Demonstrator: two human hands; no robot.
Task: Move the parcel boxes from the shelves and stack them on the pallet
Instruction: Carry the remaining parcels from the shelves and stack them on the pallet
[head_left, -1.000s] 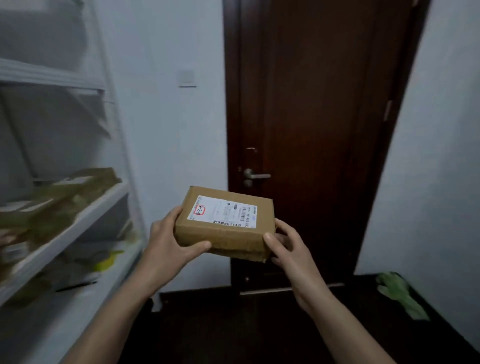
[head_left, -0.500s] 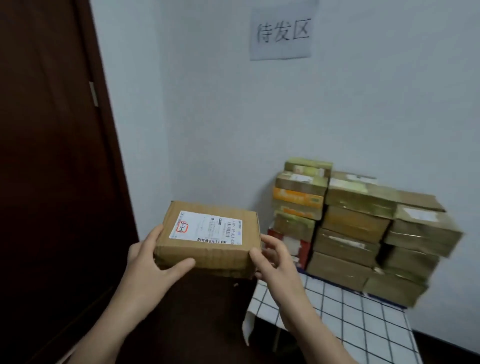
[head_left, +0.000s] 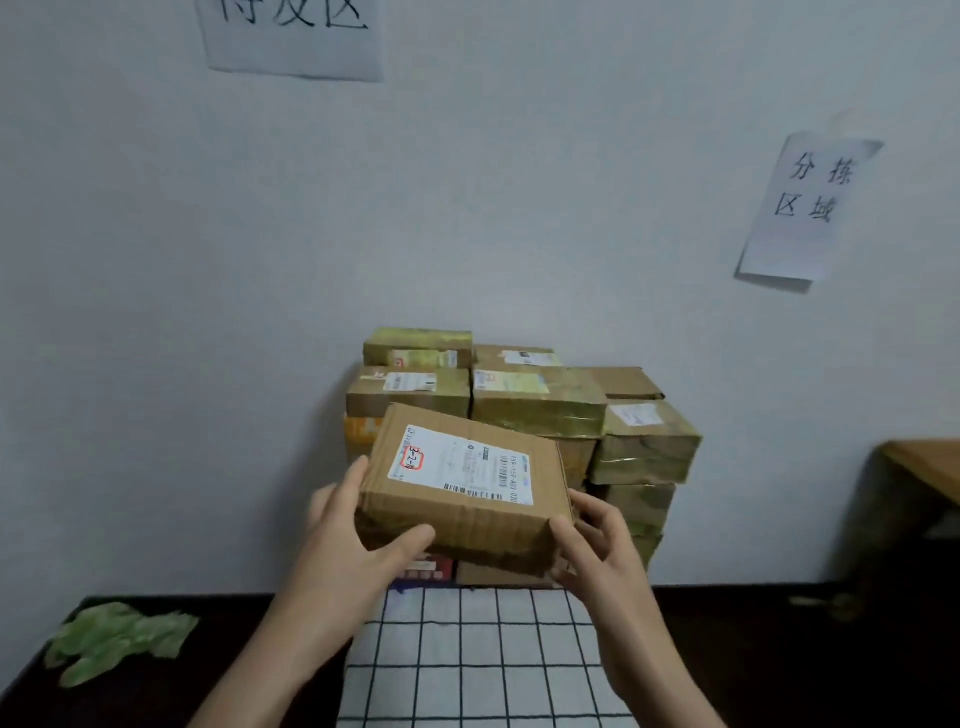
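Cardboard parcel box (head_left: 462, 488), white shipping label (head_left: 457, 465) on top. Head view: it is held in the air in front of the stacked boxes (head_left: 540, 410), above the far part of a white checked cloth (head_left: 478, 660). Its left end is clasped by the left grip (head_left: 353, 545), thumb pressed on the near face; its right end is clasped by the right grip (head_left: 597, 551). A green crumpled item (head_left: 114, 639) is seen low at left, a wooden desk (head_left: 924, 462) at right.
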